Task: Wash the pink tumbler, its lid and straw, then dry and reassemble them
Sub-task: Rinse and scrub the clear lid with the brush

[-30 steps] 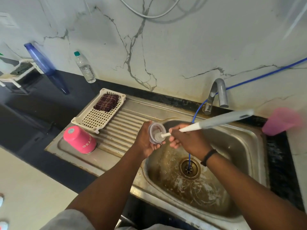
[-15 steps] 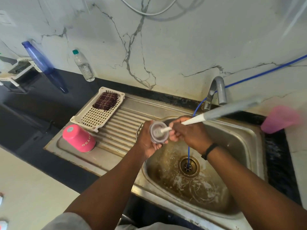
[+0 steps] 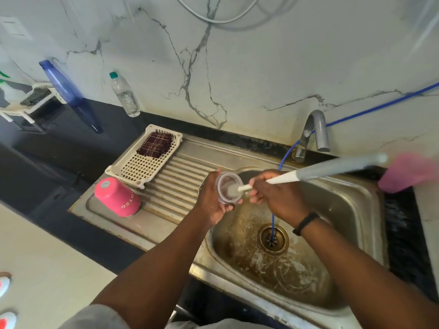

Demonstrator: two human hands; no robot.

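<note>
Head view: left hand [image 3: 210,200] grips the lid [image 3: 228,188] over the sink [image 3: 351,200], right hand [image 3: 276,194] holds the brush [image 3: 316,170], its tip seemingly inside.

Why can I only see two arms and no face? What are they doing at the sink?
The camera sits on the person's head and looks down, so you see only their arms. The left hand holds a clear lid over the sink. The right hand has its grip on a long brush and pushes the brush's tip into the lid to scrub it. The pink tumbler stands upside down on the ridged metal part beside the sink. Behind it is a white basket with a dark checked cloth in it. The tap is at the back; I can't see water running.
</note>
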